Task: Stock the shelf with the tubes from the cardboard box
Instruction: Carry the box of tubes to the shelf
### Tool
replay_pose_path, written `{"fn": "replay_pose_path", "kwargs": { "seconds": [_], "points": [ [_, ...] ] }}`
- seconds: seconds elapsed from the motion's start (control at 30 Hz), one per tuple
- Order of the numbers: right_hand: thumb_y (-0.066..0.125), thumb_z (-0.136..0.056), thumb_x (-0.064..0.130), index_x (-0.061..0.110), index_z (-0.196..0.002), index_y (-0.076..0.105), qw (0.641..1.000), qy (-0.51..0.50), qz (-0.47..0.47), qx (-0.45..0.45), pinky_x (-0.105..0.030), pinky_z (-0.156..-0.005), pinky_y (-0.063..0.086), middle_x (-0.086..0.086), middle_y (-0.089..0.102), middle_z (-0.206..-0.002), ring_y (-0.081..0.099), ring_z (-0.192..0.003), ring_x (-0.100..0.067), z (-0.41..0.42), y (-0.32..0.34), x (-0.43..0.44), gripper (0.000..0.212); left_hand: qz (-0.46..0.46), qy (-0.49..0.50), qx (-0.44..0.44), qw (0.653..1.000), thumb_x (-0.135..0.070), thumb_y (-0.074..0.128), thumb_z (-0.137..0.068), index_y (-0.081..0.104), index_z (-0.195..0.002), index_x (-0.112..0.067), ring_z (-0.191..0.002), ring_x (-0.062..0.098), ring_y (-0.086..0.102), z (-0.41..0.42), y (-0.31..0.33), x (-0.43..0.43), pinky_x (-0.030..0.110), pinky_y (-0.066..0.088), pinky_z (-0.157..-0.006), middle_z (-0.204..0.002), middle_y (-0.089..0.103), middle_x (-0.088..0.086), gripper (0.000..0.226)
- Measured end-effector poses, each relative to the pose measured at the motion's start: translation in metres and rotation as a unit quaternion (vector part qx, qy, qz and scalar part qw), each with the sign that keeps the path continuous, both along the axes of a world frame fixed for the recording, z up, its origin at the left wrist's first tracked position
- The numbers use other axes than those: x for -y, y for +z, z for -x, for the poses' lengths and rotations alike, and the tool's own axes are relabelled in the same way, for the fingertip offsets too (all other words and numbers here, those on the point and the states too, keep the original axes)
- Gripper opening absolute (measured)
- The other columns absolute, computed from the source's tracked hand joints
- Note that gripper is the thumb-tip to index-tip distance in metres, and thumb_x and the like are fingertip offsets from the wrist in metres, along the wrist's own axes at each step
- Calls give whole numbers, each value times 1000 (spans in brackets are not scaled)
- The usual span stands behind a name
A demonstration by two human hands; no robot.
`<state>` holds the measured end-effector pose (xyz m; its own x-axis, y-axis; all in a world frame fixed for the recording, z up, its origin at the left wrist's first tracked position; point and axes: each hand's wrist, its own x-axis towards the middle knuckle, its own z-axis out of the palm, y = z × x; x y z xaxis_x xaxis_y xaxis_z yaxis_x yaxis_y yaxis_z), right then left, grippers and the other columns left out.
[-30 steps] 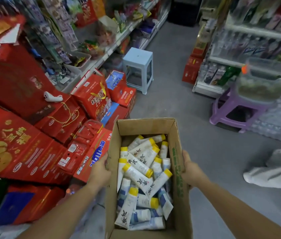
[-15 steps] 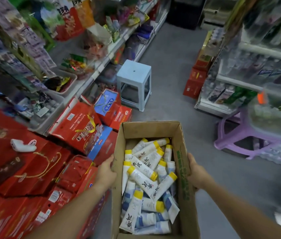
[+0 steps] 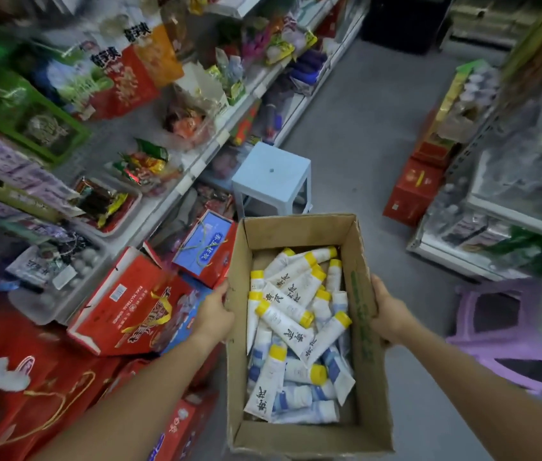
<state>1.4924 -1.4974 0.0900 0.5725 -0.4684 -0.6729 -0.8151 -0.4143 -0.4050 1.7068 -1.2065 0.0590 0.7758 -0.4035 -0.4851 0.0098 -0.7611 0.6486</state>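
I carry an open cardboard box [image 3: 367, 387] in front of me, above the grey aisle floor. Several white tubes with yellow caps [image 3: 293, 324] lie jumbled inside it. My left hand [image 3: 213, 316] grips the box's left wall. My right hand [image 3: 389, 312] grips its right wall, thumb on the outside; the fingers of both hands are hidden under or behind the cardboard. Shelves of packaged goods [image 3: 170, 194] run along the left of the aisle.
A light blue stool [image 3: 273, 176] stands on the floor just beyond the box. Red gift cartons [image 3: 133, 302] are stacked low on the left. A purple stool [image 3: 509, 331] and another shelf unit [image 3: 502, 221] stand on the right, with a red carton [image 3: 412, 191] beside it.
I have walked forward along the aisle with the box; the blue stool and left shelves are closer. Both hands keep the same hold on the box.
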Motion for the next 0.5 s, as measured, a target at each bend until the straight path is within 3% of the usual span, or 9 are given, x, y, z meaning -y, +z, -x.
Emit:
{"fn": "replay_pose_path", "kwargs": {
  "seconds": [0.13,0.23,0.3,0.4,0.5],
  "points": [
    [60,-86,33,39,-152,-13,1000,3,-18,-13,-36,-68,59,-19,55,-128,65,-95,-33,-61,7,72,99,19,28,-1,999,1,57,-75,62,-130,-30,-87,11,68,-45,17,74,26,55,-78,-87,70,-21,63],
    [60,-87,30,34,-153,-12,1000,27,-7,-4,-32,-62,54,-18,60,-123,66,-85,-28,-105,5,124,97,31,30,-19,999,-3,59,-77,63,-118,-37,-95,13,67,-83,16,123,28,54,-82,-89,71,-19,53],
    [59,-88,27,29,-154,-12,999,49,5,0,-33,-66,52,-17,62,-120,65,-87,-27,-139,1,158,97,54,45,-13,997,-6,56,-72,65,-106,-38,-90,11,69,-110,12,155,32,57,-82,-83,72,-21,48],
    [56,-92,23,21,-154,-13,996,81,22,-17,-30,-72,41,-19,62,-119,60,-90,-27,-191,-6,203,94,77,56,-13,995,0,56,-75,67,-113,-36,-80,3,66,-150,5,201,32,58,-78,-81,70,-20,54],
    [58,-91,23,22,-154,-13,995,88,32,-30,-31,-77,46,-23,60,-124,63,-101,-35,-240,-10,249,96,89,90,-33,991,-18,54,-69,65,-115,-44,-86,11,70,-186,-1,235,36,59,-79,-89,74,-13,54]
  ]
}}
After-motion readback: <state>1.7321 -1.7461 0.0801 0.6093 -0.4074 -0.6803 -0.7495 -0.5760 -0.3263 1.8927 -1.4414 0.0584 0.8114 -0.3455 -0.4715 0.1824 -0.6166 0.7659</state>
